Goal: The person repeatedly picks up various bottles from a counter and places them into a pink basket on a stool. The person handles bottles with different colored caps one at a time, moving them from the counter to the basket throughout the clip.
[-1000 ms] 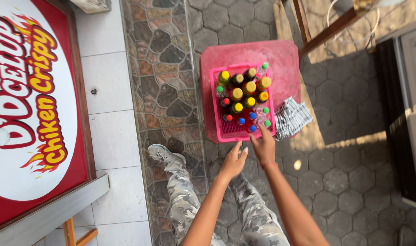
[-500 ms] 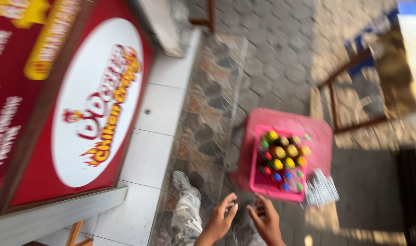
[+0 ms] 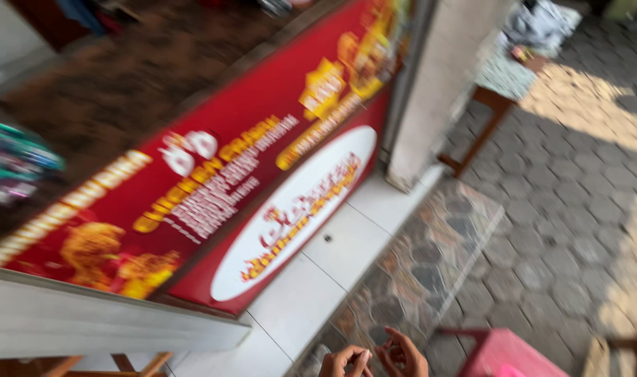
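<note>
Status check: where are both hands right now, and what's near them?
Left hand and right hand close together at frame bottom, fingers curled, nothing clearly held. Pink stool just right of them. Red sign fills the left.

View swung up, pink stool [image 3: 514, 352] at edge, both hands [image 3: 374, 359] drawn in

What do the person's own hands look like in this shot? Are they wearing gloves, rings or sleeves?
Only the left hand and the right hand show, at the bottom edge of the picture. Both are bare: no gloves, and no sleeve reaches the wrists. No ring, watch or band can be made out, though the picture is blurred and the arms are cut off by the frame.
</note>
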